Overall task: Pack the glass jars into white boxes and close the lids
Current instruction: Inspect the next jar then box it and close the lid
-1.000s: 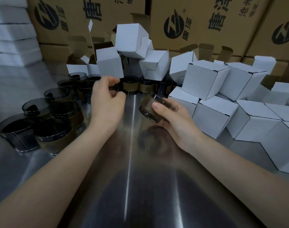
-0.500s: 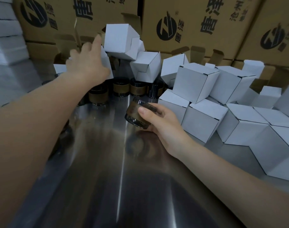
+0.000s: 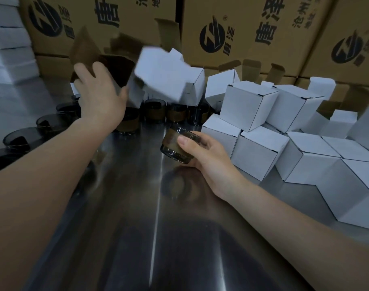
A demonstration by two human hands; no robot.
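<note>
Far back on the left, the left hand (image 3: 99,95) grasps an open box (image 3: 116,70), fingers over its near edge and thumb on its right side. The box's brown inside faces the camera, with a brown flap sticking up. It is blurred, so the exact grip is hard to read. Just to its right a closed white box (image 3: 160,74), also blurred, sits tilted above the row behind it.

The right hand (image 3: 206,158) is clenched round a glass jar (image 3: 175,145) with a brown band. It holds the jar tilted just above the steel counter (image 3: 158,227), thumb on the near side.

More banded jars (image 3: 155,110) stand in a row along the far side of the counter, and further dark jars (image 3: 51,124) cluster at the left, partly behind the left forearm. A pile of closed white boxes (image 3: 261,152) fills the right side, near the hand with the jar. Printed brown cartons (image 3: 242,28) line the back.
</note>
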